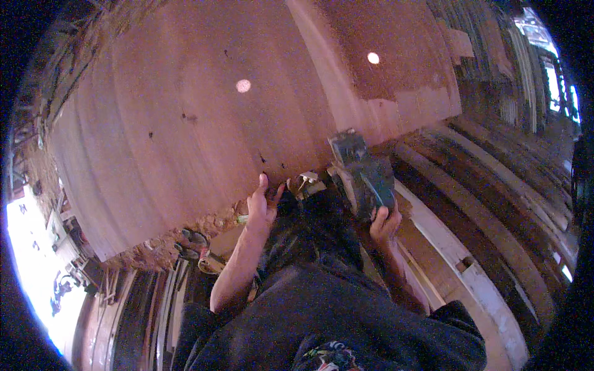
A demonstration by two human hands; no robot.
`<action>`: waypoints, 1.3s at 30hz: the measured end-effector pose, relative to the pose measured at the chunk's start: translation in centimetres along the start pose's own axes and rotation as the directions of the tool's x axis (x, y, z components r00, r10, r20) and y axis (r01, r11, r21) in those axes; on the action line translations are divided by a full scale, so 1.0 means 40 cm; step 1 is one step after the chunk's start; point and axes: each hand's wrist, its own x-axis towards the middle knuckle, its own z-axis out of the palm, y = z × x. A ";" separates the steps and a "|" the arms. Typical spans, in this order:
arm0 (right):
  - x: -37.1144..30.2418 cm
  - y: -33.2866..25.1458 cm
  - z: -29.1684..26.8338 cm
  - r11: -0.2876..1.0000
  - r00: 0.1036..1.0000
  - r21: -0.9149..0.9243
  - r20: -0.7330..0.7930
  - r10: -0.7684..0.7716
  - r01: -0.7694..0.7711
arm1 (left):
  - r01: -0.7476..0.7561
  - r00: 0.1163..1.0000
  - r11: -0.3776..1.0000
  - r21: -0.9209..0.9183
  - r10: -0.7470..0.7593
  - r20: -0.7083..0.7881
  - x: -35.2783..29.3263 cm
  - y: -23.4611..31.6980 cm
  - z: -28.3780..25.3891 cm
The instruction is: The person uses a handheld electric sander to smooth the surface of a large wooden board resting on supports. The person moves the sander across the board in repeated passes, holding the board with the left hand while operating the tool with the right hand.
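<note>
A wide reddish-brown wooden panel [204,123] spreads across the view in front of me. My left hand [263,204] is at its near edge, thumb pointing up and apart from the forefinger; nothing shows in its grasp. To the right, my right hand [386,224] grips the rear of a bulky dark green power tool [362,176], whose exact kind I cannot make out. The tool's front end overlaps the panel's near edge, though whether it touches the wood is unclear. A paler band [318,68] crosses the panel's surface, with darker wood right of it.
Long boards [489,167] lie stacked at the right, beside a pale, worn beam [476,278]. Shavings [154,250] cover the ground below the panel's near left edge, by a pair of shoes [192,244]. More planks [142,309] rest at lower left.
</note>
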 end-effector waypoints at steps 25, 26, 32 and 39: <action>1.404 -0.692 0.658 0.967 0.976 -0.144 -0.029 -0.217 0.211 | -0.019 0.996 0.996 -0.083 0.011 -0.089 -0.070 0.016 0.035; 1.437 -0.713 0.671 0.967 0.970 -0.083 -0.019 -0.241 0.239 | -0.004 0.997 0.996 -0.095 -0.003 -0.075 -0.054 0.007 0.015; 1.434 -0.663 0.646 0.979 0.980 -0.070 0.049 -0.191 0.194 | -0.056 0.986 0.998 -0.025 0.052 -0.158 -0.071 0.030 0.045; 0.882 -0.313 0.279 0.954 0.958 -0.131 -0.060 -0.279 0.270 | -0.030 0.999 0.994 -0.102 0.027 -0.027 -0.009 -0.021 0.037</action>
